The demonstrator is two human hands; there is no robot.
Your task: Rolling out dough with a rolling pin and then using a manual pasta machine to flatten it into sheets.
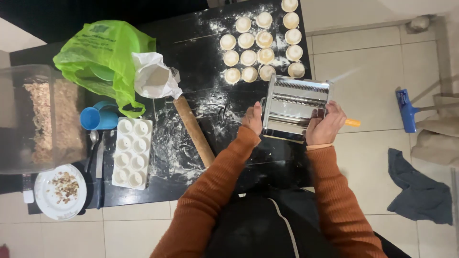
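Black, flour-dusted table (191,52) standing on a pale tiled floor (363,62), seen from above the worker. A steel pasta roller (294,105) is sitting at the table's right edge, presumably so that its orange-tipped crank (352,123) is hanging clear over the floor. The left hand (253,119) is pressing flat against the roller's near left side, fingers closed against the metal, apparently steadying it. The right hand (325,125) is wrapping around the roller's right end beside the crank, fingers curled onto the housing; whether it is gripping the crank itself cannot be told.

Behind the roller, small dough rounds (260,45) are lying in rows on the floured top, spaced apart, probably to keep them from sticking together. A wooden rolling pin (193,130) is resting diagonally in the flour just left of the left forearm, within easy reach. Further left, a white mould tray (132,152) with round cups is lying near the front edge, beside a blue cup (95,118) and a spoon (92,143). A white plate (57,198) with crumbled filling is sitting at the front left corner. A green bag (103,57) and an open white flour bag (155,76) are standing at the back, and a clear container (33,119) is occupying the far left.

On the floor to the right, a dark cloth (420,191) and a blue brush head (406,110) are lying well apart from the table.
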